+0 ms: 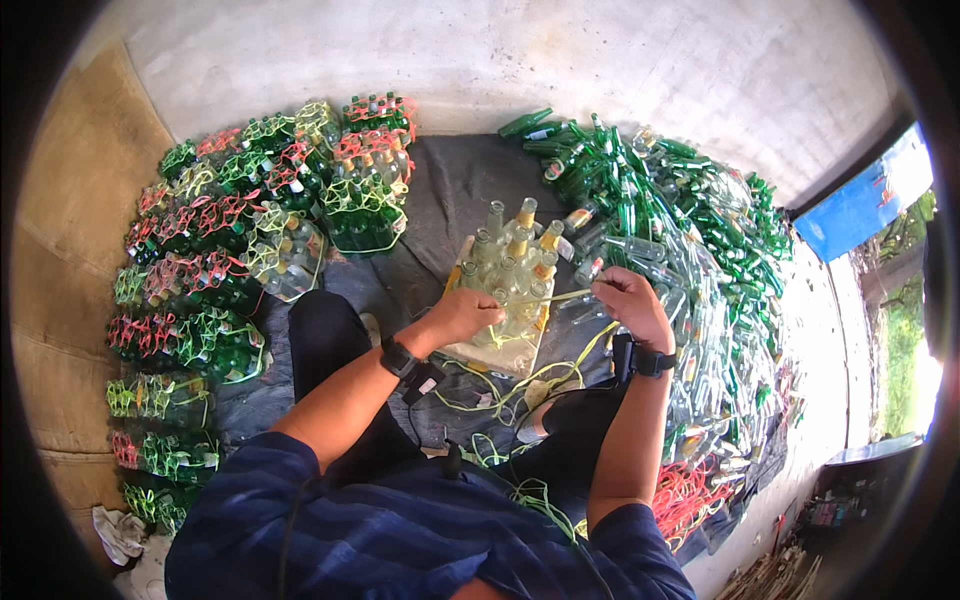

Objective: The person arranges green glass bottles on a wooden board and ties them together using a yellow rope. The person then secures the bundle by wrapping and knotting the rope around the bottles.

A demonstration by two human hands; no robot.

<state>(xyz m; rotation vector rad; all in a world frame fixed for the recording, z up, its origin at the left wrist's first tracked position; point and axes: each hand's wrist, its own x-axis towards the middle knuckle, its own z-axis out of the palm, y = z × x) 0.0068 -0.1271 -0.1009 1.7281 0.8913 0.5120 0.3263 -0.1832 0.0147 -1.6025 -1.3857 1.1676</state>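
Note:
Clear glass bottles (508, 264) stand upright in a tight group on a pale block-like base (517, 358) between my knees. A yellow-green plastic strap (551, 298) is stretched between my hands across the near side of the group. My left hand (469, 313) pinches it at the near left of the bottles. At their right, my right hand (628, 296) pinches the strap between thumb and fingers. More strap of the same colour (517, 397) trails in loose loops over the floor and up towards my right hand.
Bundles of bottles tied with red, green and yellow strap (214, 285) stand in rows at the left. A large heap of loose green and clear bottles (675, 240) lies at the right. Red strap (686, 499) is piled near my right elbow. Dark sheeting (442, 180) covers the floor.

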